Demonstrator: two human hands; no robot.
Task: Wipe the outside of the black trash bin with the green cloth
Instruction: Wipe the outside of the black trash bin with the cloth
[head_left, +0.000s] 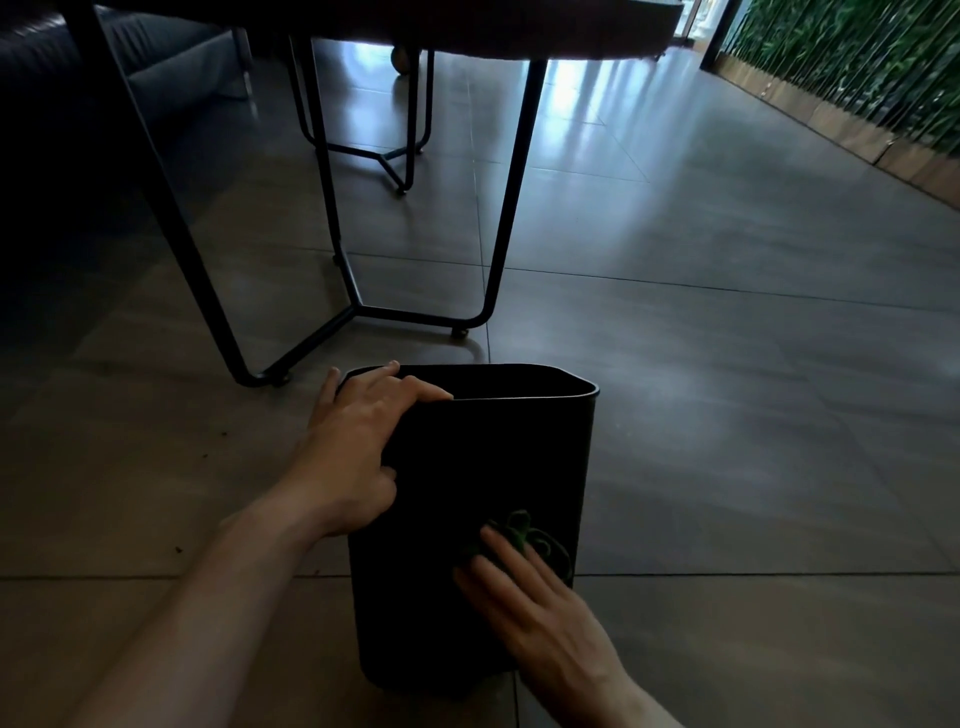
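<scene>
Our right hand, fingers flat, presses the green cloth against the bin's near side; our left hand grips its rim; bin stands on floor tiles.

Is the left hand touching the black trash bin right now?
Touching. The head view shows the left hand gripping the black trash bin at its near left corner, fingers curled over the rim and thumb against the side wall.
</scene>
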